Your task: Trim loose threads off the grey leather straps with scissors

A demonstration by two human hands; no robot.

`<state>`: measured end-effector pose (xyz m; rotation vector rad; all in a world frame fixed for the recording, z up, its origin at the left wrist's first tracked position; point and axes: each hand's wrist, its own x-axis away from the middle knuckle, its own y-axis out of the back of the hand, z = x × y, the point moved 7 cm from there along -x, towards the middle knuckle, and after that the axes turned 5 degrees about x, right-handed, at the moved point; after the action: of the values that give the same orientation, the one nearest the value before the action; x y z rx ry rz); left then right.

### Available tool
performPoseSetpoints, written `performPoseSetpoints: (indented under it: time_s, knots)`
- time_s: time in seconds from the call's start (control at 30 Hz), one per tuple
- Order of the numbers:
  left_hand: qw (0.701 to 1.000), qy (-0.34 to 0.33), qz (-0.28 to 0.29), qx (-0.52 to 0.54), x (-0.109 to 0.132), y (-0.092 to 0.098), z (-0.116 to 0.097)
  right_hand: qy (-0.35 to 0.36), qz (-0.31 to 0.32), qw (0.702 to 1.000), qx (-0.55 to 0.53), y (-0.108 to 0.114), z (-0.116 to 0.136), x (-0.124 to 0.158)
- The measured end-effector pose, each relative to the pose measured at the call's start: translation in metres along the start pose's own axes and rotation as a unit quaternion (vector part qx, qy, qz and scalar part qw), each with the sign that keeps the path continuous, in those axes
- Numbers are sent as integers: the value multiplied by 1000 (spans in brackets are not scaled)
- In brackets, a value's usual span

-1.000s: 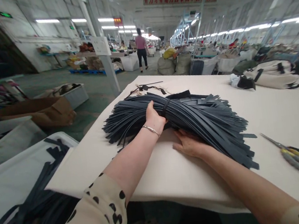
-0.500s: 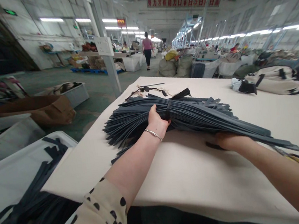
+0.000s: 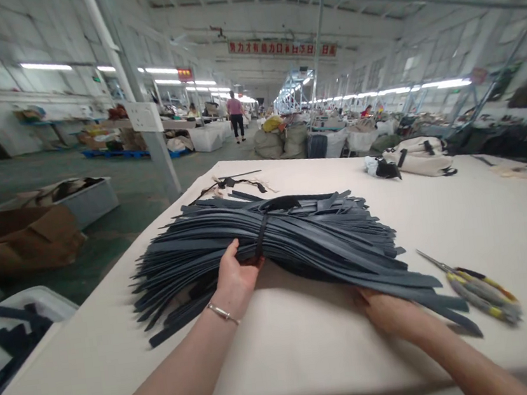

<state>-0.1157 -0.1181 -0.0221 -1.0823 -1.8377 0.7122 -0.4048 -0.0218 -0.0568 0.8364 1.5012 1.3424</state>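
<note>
Thick bundle of flat, dark blue-grey strips lies crosswise on the pale, cream-covered surface, cinched near its middle by a narrow black tie, both ends fanned out. Underside in shadow; individual strips merge toward the centre.

Left hand, silver bracelet at the wrist: grip closed on the near side of the bundle just beside the tie, thumb up against the strips, the other fingers mostly hidden beneath. Right hand under the near edge of the right-hand fan; strips cover its fingers, so cannot tell whether that grip is spread or pinching. Both forearms cut off by the lower frame edge.

Right of the fan, well clear of the left hand: pointed metal scissors with yellow-and-grey handles, handle end blurred. Behind the bundle, a small tangle of black and cream scraps, pieces hard to separate. White plastic bin of dark strips, cropped at left. Far back, a person in a pink top, small and indistinct.
</note>
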Motion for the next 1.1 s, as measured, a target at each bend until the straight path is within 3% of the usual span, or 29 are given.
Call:
performPoseSetpoints:
  time_s: [0.07,0.17,0.23,0.3,0.37,0.43,0.47,0.53,0.6,0.63,0.7,0.8,0.87,0.93,1.0,1.1]
  knots:
    - [999,1,20,-40,8,14,0,33,1,998,-49,-7,22,24]
    - [983,37,51,-173,33,37,2,37,45,980,-189,-6,33,45]
    - [949,16,76,-306,54,42,-6,27,101,933,-345,-1,34,52]
    - [880,-90,129,-447,72,24,-27,15,139,881,-453,5,35,59]
    - [755,-261,213,-563,87,-20,-48,-21,144,874,-463,6,34,66]
    - [579,-415,289,-639,95,-69,-55,-56,138,880,-451,-2,36,72]
    - [486,-463,316,-671,91,-90,-51,-69,132,878,-454,-7,38,74]
    - [323,-491,320,-744,70,-116,-38,-79,97,871,-476,-16,37,71]
    - [208,-462,273,-818,42,-124,-24,-85,42,864,-494,-21,25,58]
    - [169,-445,246,-844,34,-122,-19,-85,17,866,-493,-21,17,49]
    - [117,-429,212,-870,32,-113,-11,-80,-11,885,-459,-21,-4,27]
    - [92,-432,211,-872,50,-93,-7,-79,-12,920,-385,-17,-34,-3]
    - [125,-416,235,-869,57,-83,-13,-83,-4,929,-361,-14,-48,-15]
    - [218,-389,261,-856,55,-82,-25,-76,5,931,-357,-13,-54,-19]
    - [324,-382,269,-823,51,-93,-39,-63,0,929,-365,-13,-54,-18]
    - [424,-437,261,-749,55,-127,-52,-66,-52,922,-378,-16,-56,-9]
